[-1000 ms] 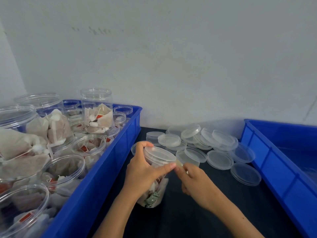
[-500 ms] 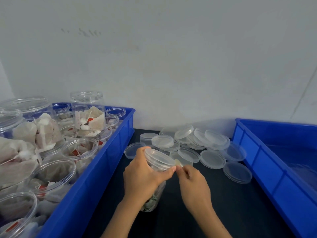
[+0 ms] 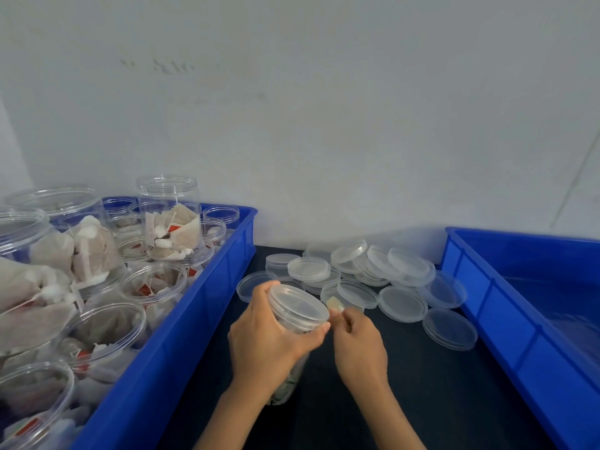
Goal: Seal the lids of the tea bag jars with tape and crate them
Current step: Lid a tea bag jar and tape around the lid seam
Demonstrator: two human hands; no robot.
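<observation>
While left hand (image 3: 269, 339) grips jar (image 3: 297, 311) | loose lids (image 3: 373, 274) behind | crates (image 3: 181, 323) flank

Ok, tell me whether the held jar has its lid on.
On: a clear lid caps the jar gripped by the left hand.

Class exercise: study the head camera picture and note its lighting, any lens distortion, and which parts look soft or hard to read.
Head view: soft, even light, no hard shadows; wide-angle bending bows the wall crack at right; the near jars at lower left look soft; the clear lids blend into each other; the tape piece between the hands is small and blurry.
</observation>
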